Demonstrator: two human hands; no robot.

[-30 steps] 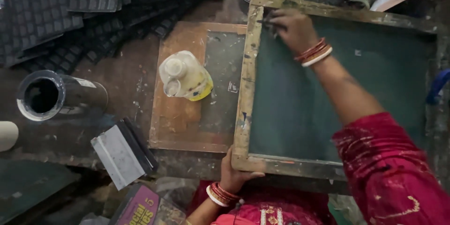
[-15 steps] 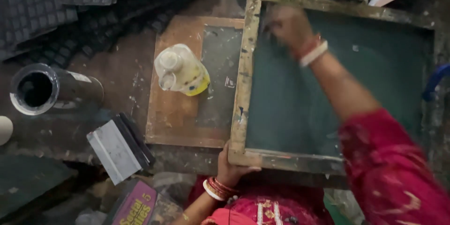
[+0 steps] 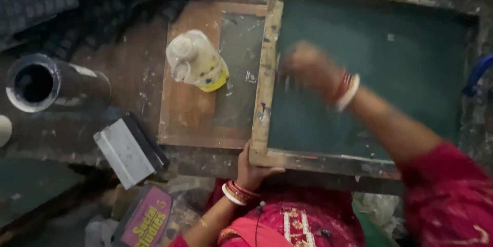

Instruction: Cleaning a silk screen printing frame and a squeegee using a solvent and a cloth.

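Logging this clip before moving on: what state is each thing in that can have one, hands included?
Wooden-framed green mesh screen: lying flat, near edge gripped.
Left hand: closed on the screen frame's near corner.
Right hand: on the mesh, motion-blurred; grip unclear.
Pale plastic bottle with yellow base: capped, lying on the wooden board.
Dark metal cylinder: on its side, open end showing.
Grey flat block: tilted, untouched.

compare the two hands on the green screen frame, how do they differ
The left hand grips the near wooden edge of the frame and looks sharp; the right hand lies on the green mesh inside it and is motion-blurred. The left hand sits at the frame's near corner, the right reaches farther in. Both wrists wear red and white bangles.
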